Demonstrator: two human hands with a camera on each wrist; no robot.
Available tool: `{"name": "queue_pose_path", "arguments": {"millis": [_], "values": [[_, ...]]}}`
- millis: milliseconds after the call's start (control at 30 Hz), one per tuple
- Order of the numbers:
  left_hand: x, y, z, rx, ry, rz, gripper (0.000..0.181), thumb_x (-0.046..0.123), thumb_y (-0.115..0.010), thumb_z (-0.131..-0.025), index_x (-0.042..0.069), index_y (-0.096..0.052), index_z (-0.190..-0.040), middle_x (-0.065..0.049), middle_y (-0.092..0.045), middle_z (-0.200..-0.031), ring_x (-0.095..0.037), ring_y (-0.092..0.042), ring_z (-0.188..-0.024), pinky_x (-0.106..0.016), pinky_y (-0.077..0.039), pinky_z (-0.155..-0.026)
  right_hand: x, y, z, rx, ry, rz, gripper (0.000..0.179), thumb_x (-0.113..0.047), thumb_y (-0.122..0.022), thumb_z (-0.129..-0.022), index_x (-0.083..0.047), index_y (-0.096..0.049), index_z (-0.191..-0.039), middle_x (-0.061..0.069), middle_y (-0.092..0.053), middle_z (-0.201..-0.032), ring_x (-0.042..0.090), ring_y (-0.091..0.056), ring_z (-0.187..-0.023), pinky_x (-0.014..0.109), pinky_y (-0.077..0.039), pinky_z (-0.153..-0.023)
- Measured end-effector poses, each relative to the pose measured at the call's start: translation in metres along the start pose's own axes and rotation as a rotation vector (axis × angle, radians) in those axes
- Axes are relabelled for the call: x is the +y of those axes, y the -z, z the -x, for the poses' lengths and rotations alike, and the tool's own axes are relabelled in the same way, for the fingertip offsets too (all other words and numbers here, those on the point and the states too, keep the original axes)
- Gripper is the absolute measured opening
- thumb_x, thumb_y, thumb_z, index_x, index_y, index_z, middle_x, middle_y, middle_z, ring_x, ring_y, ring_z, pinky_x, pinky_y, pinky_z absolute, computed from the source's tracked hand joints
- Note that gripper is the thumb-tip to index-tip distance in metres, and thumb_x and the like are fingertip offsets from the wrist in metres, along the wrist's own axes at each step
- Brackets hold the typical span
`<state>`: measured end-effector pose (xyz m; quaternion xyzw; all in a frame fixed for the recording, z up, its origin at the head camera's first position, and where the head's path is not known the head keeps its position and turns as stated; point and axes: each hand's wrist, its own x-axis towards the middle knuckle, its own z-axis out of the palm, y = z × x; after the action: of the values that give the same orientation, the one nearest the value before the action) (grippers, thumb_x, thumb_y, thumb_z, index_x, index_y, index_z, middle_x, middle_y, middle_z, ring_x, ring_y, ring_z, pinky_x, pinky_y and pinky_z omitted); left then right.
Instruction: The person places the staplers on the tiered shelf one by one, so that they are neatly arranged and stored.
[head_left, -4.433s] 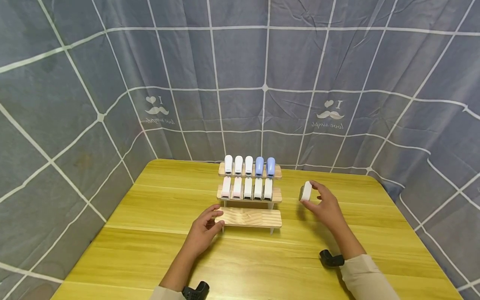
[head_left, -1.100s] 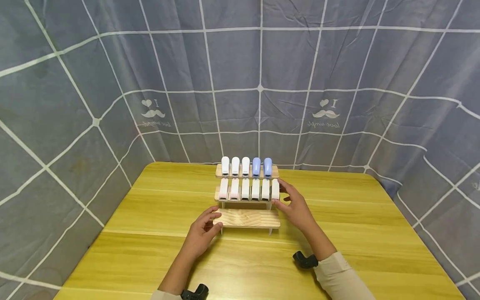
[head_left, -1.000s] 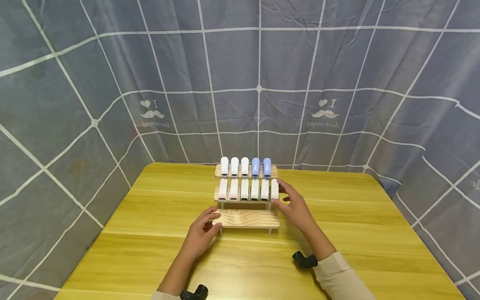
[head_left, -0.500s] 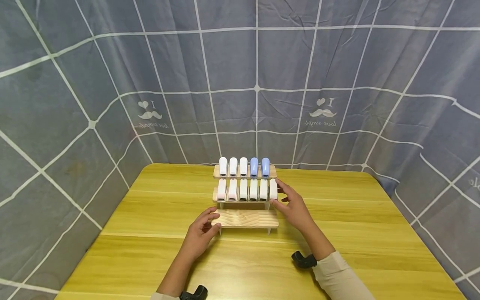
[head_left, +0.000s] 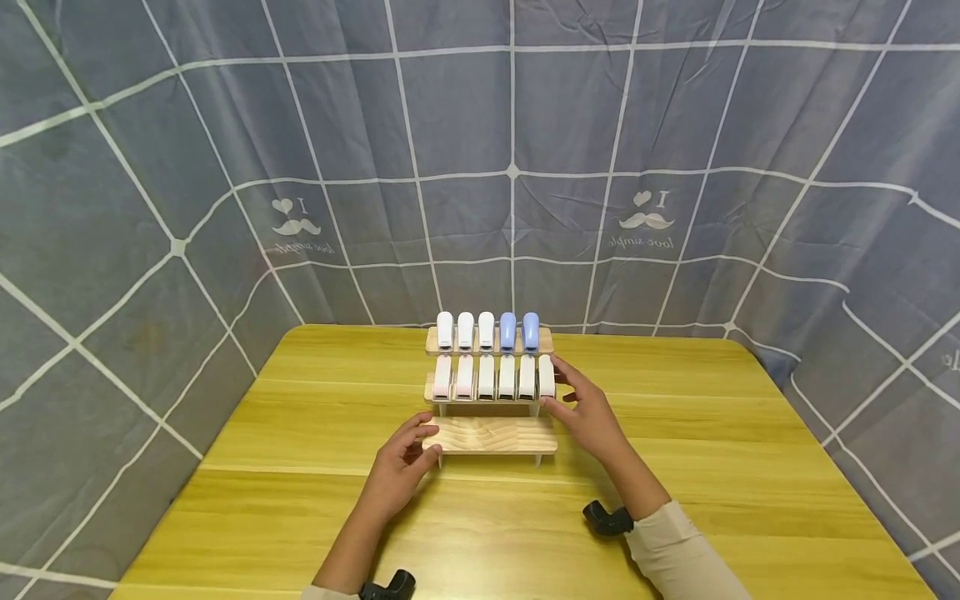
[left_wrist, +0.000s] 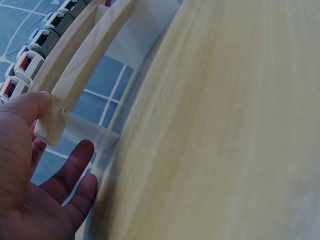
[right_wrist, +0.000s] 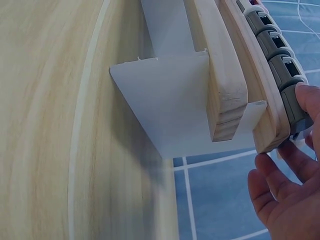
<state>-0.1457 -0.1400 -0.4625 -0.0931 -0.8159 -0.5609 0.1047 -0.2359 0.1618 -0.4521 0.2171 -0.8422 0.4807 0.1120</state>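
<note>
My right hand (head_left: 592, 418) holds a white stapler (head_left: 547, 377) at the right end of the wooden rack's middle shelf (head_left: 431, 390). In the right wrist view, the thumb lies against this stapler's grey base (right_wrist: 295, 110), with fingertips by the shelf's end. The bare bottom shelf (head_left: 491, 435) has its left end pinched by my left hand (head_left: 397, 471); the left wrist view shows the thumb on the board (left_wrist: 82, 70) and other fingers beside and below it. Several white staplers (head_left: 507, 377) fill the middle shelf to the left, two with pinkish fronts (head_left: 442, 379).
On the top shelf (head_left: 546, 340) stand three white staplers (head_left: 466, 330) and two blue staplers (head_left: 531, 331). The rack rests on pale supports (right_wrist: 165, 100) upon a yellow wood-grain table (head_left: 300, 433). A grey curtain (head_left: 570, 217) with white lines hangs behind and at both sides.
Since the oldest frame, my right hand has brought the white stapler leftward onto the middle shelf's right end. Over the last second both hands stay put; the view shifts slightly.
</note>
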Motion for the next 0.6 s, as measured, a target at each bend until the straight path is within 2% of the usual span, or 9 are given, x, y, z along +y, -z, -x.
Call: {"name": "queue_pose_path", "arguments": {"millis": [367, 600], "values": [[0.0009, 0.0013, 0.0003, 0.006, 0.002, 0.003, 0.025, -0.004, -0.069, -0.09, -0.005, -0.067, -0.115, -0.02, -0.054, -0.14, -0.031, -0.06, -0.105, -0.033, -0.052, -0.084, -0.0026, -0.0002, -0.0025, 0.0, 0.002, 0.003, 0.07, -0.02, -0.075, -0.091, -0.008, -0.04, -0.151, 0.015, -0.051, -0.144, 0.033, -0.055, -0.12, 0.054, -0.049, -0.087], [0.0014, 0.0001, 0.0018, 0.006, 0.006, 0.005, 0.025, -0.003, -0.069, -0.09, -0.005, -0.067, -0.115, -0.021, -0.053, -0.14, -0.026, -0.06, -0.099, -0.033, -0.052, -0.083, 0.0004, -0.001, -0.0003, 0.003, -0.002, 0.003, 0.07, -0.02, -0.074, -0.091, -0.008, -0.04, -0.151, 0.015, -0.051, -0.144, 0.033, -0.055, -0.12, 0.057, -0.048, -0.087]]}}
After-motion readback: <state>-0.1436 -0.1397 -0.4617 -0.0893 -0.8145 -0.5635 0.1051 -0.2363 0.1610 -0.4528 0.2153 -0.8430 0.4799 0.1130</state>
